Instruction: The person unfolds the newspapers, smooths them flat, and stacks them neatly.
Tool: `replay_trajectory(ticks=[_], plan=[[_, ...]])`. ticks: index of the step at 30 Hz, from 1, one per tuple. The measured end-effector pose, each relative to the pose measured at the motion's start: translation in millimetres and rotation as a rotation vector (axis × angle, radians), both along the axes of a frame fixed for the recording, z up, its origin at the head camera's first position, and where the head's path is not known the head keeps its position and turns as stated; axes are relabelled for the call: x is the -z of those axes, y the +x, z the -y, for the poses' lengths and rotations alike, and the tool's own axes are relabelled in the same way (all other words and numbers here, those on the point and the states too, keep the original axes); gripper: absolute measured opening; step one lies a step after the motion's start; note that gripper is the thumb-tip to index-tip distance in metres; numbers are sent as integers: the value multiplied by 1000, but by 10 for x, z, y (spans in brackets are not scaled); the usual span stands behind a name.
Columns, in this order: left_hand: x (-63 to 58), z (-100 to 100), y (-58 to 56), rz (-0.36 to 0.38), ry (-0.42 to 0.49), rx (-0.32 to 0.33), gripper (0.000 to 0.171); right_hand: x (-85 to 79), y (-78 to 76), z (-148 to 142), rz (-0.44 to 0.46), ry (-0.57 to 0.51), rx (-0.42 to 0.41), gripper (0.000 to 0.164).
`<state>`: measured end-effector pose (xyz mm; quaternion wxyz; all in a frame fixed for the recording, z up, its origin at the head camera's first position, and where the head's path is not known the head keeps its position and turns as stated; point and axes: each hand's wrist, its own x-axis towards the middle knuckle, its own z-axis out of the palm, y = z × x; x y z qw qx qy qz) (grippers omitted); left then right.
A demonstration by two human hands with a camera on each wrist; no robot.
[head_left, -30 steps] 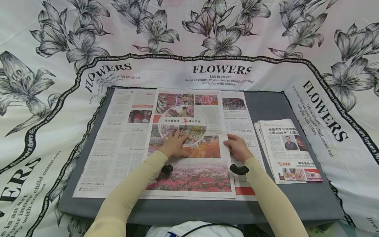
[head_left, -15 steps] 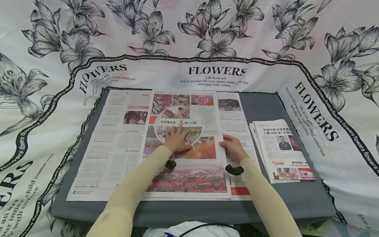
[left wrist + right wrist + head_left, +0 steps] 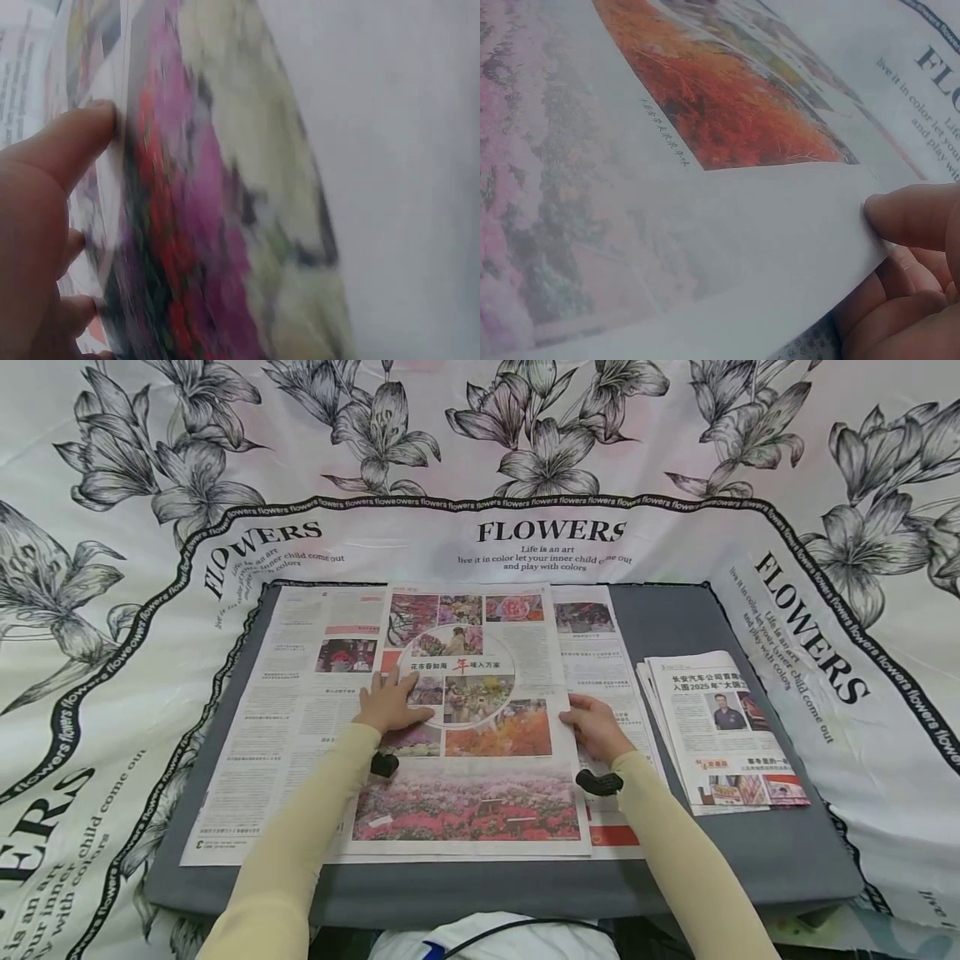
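Note:
A newspaper page with flower photos (image 3: 480, 806) lies on top of a wider spread newspaper sheet (image 3: 288, 710). My left hand (image 3: 390, 703) rests on the page's left part with its fingers spread. In the left wrist view, the left thumb (image 3: 86, 135) touches the paper beside a red and purple flower photo. At the page's right edge my right hand (image 3: 596, 725) pinches the paper. The right wrist view shows the right thumb (image 3: 911, 214) on top of that edge, the other fingers curled beneath it. The edge is slightly lifted there.
A folded stack of newspapers (image 3: 723, 743) lies to the right of the spread sheet. Grey cloth (image 3: 480, 893) covers the table, and a white flower-printed cloth (image 3: 405, 543) surrounds it on the far and lateral sides.
My left hand has slid from the circled photos to the left side of the page. The right hand keeps its hold on the right edge.

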<state>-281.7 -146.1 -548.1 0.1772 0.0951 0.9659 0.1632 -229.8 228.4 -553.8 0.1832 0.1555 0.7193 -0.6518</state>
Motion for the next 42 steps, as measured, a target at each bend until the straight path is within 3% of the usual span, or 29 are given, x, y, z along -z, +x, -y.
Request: replay_trajectory(ticks=[11,22,33,38,42], plan=[[-13,12,48,36,7,0,88,25,55,-94,19,-69,-16,58],[-14,25,20,34,1,4,90,-47,400,-247,83,-118,-178,60],[-21,61,28,23,-14,-2,90,40,611,-287,88,-128,-220,60],[-116,-158,83,-45,-53,29,83,51,662,-270,65,-96,-192,58],[-226,-580,250,-154,-15,155,76,45,672,-248,63,-71,-146,56]])
